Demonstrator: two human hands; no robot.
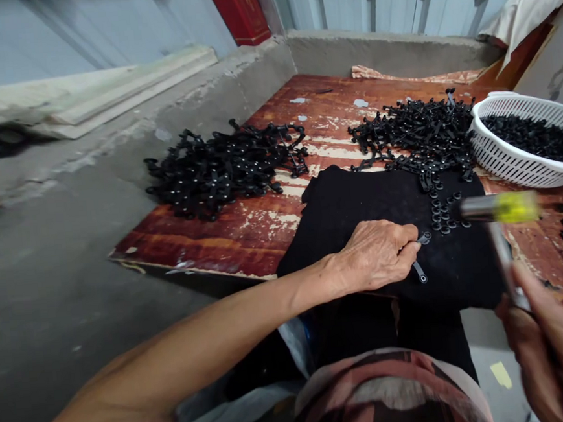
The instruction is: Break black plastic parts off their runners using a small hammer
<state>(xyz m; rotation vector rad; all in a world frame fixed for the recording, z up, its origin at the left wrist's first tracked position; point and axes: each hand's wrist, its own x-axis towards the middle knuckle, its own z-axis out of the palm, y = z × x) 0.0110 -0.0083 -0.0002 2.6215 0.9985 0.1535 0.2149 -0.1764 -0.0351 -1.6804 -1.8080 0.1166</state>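
Note:
My left hand [382, 255] rests on a folded black cloth [353, 199], its fingers pinching a small black strap-like piece [425, 238] with a ring at its end. Another end with a round eyelet [422, 278] sticks out below the fingers; whether it belongs to the same piece I cannot tell. My right hand [545, 340] is wrapped round the handle of a hammer [481, 208], raised over the cloth's right side. The hammer head has a yellow end and is smeared by motion. Just beyond my left fingertips, small black round parts [440, 215] lie in short rows.
A heap of joined black pieces [224, 167] lies on the left of the worn red-brown table [206, 243]. A second heap [416, 129] is behind the cloth. At right stands a white slotted basket [506, 154] of small black parts. Concrete ledges border the table's far side.

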